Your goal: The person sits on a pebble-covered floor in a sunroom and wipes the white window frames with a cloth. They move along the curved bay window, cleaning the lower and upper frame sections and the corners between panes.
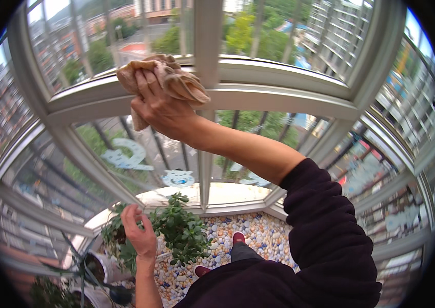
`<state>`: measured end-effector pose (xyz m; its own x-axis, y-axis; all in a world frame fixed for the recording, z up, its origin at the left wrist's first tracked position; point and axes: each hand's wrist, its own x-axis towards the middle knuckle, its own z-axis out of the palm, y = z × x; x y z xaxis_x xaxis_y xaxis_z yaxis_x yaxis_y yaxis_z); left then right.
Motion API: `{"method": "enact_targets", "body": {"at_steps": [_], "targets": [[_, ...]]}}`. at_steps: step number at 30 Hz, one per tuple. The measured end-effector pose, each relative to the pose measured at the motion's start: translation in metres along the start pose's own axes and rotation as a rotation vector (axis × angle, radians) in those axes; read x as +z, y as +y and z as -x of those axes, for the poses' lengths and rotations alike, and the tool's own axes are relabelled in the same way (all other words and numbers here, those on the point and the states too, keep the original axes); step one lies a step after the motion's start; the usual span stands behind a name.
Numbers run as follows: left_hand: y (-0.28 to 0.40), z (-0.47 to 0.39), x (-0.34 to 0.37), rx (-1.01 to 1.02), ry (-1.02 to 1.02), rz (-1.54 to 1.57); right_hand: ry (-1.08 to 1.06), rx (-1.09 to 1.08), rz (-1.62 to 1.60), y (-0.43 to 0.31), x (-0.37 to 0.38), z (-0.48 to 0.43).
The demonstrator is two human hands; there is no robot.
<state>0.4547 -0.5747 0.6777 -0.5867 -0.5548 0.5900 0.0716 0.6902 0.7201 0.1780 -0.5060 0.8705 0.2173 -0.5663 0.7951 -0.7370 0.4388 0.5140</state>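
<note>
My right hand (163,109) grips a crumpled tan cloth (181,82). It presses the cloth against the white window frame rail (90,101), just left of the central upright (206,42). Part of the cloth hangs below my fingers, over the top of the lower pane. Lower down, my left hand (138,233) is raised with its fingers loosely curled and apart, holding nothing. It hovers in front of a leafy green potted plant (181,231); whether it touches the leaves I cannot tell.
Stickers (179,178) are on the lower glass. White plant pots (104,267) and a spiky plant (81,256) stand at the lower left. My feet, in red shoes (238,237), are on the pebble-patterned floor (256,231). Outside the panes run dark bars (233,127).
</note>
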Motion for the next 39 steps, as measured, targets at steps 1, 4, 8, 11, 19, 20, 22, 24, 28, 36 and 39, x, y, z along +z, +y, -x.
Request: {"method": "enact_targets", "body": {"at_steps": [1, 4, 8, 11, 19, 20, 22, 24, 28, 36, 39], "targets": [[0.007, -0.014, 0.01, 0.051, -0.025, 0.025, -0.037, -0.006, 0.06, 0.017, -0.019, 0.02], [0.04, -0.049, 0.046, 0.181, -0.091, 0.083, -0.065, -0.06, 0.063, 0.052, -0.064, 0.065], [0.093, -0.08, 0.079, 0.372, -0.146, 0.048, -0.046, 0.069, 0.136, 0.103, -0.113, 0.115], [0.138, -0.104, 0.114, 0.526, -0.136, 0.049, -0.11, 0.24, 0.001, 0.145, -0.146, 0.139], [0.258, -0.195, 0.231, 0.722, 0.048, -0.055, -0.192, 0.301, -0.105, 0.237, -0.184, 0.182], [0.262, -0.204, 0.238, 0.71, 0.041, -0.101, -0.252, 0.316, -0.066, 0.252, -0.199, 0.2], [0.263, -0.213, 0.245, 0.638, 0.029, -0.188, -0.301, 0.306, 0.004, 0.284, -0.232, 0.232], [0.259, -0.217, 0.246, 0.686, 0.028, -0.268, -0.305, 0.296, 0.063, 0.312, -0.261, 0.256], [0.253, -0.217, 0.24, 0.652, -0.026, -0.259, -0.352, 0.259, 0.14, 0.335, -0.298, 0.273], [0.25, -0.218, 0.242, 0.724, 0.005, -0.278, -0.476, 0.273, -0.03, 0.34, -0.3, 0.255], [0.247, -0.218, 0.245, 0.79, 0.089, -0.291, -0.543, 0.284, -0.077, 0.339, -0.297, 0.242]]}}
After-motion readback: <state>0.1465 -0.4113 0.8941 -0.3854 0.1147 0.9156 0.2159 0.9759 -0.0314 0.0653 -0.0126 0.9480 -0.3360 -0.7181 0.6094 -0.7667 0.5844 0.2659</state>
